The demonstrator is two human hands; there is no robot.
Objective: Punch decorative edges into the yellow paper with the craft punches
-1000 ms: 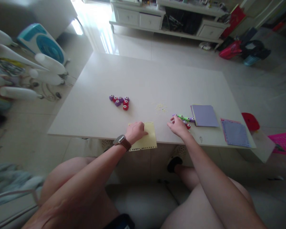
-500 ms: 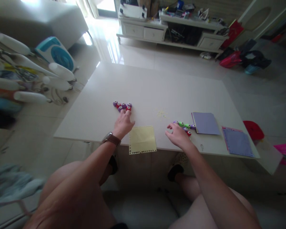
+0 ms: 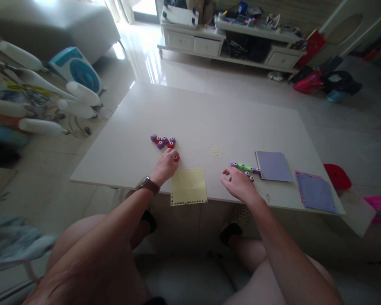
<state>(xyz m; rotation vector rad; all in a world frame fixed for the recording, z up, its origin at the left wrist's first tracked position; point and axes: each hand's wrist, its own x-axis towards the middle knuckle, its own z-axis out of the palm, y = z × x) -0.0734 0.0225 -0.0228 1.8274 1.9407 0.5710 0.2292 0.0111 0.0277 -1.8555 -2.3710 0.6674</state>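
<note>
Seen from above, a person sits at a white table [image 3: 209, 114]. The left hand [image 3: 167, 166], a watch on its wrist, pinches a small red punch [image 3: 176, 158] just above the corner of a yellow paper sheet [image 3: 188, 185] lying at the near edge. The right hand [image 3: 238, 182] rests loosely spread, holding nothing, beside a row of green and purple punches [image 3: 245, 167]. A cluster of purple and red punches [image 3: 162, 141] sits farther back; purple paper [image 3: 273, 165] lies to the right.

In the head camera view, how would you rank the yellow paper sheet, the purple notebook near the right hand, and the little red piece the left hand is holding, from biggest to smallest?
1. and 2. Yellow paper sheet and purple notebook: they look about alike, and the sheet lies nearer the camera, so I won't rank them.
3. Red piece, pinched in the left hand: by far the smallest.
</note>
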